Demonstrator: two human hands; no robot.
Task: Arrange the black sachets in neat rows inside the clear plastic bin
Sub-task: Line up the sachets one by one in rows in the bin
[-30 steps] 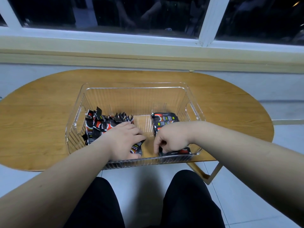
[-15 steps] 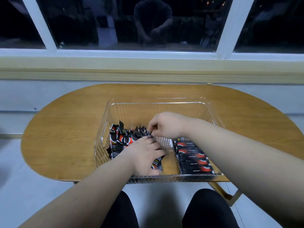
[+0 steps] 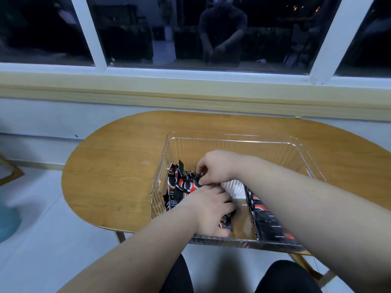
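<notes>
A clear plastic bin (image 3: 232, 142) stands on the oval wooden table (image 3: 118, 170). In its left part stands a loose bunch of black sachets (image 3: 179, 187) with red marks, several upright and askew. A flat row of black sachets (image 3: 266, 220) lies along the right side, partly hidden under my right forearm. My left hand (image 3: 209, 210) rests on the near end of the bunch, fingers curved over it. My right hand (image 3: 213, 168) reaches across and pinches the top edge of a sachet in the far part of the bunch.
The table stands against a wall under a windowsill (image 3: 190, 92) and dark window. My knees (image 3: 283, 278) are below the near edge. A table leg (image 3: 304, 265) angles out at the right. A blurred blue object (image 3: 6, 220) sits on the floor at left.
My right hand left the right-hand row and crossed to the left bunch, where it now pinches a sachet. My left hand stayed on the bunch. The view shifted, so the bin sits further right.
</notes>
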